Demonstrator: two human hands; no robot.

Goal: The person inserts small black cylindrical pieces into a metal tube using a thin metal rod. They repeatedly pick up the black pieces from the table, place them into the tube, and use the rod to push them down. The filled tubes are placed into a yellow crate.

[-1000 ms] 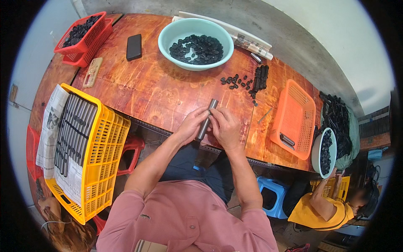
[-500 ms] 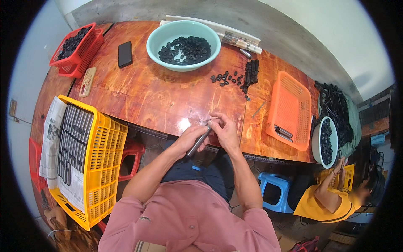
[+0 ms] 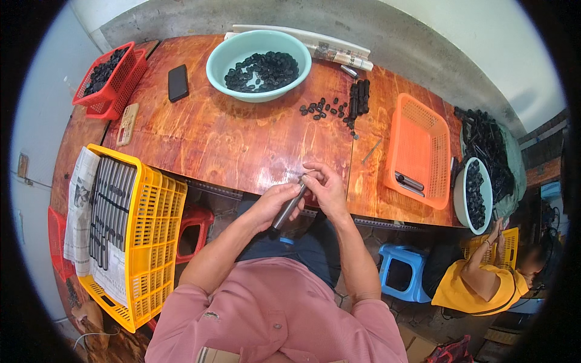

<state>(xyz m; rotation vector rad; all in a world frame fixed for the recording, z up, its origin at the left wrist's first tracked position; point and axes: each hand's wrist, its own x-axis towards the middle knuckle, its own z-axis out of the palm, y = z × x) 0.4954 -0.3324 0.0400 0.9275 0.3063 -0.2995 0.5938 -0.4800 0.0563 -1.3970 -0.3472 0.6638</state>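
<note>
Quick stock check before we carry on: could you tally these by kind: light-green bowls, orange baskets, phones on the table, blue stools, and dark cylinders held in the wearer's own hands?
Light-green bowls: 2
Orange basket: 1
Black phone: 1
Blue stool: 1
Held dark cylinder: 1
Total: 6

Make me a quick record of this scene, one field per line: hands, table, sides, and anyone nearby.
Left hand: holding a dark grey cylinder
Right hand: fingers at the cylinder's far end; exact grip unclear
Table: teal bowl of black pieces; dark phone; orange basket with a few cylinders
Left side: yellow crate holding rows of grey cylinders
Right side: blue stool
Nearby: person in a yellow top
</note>
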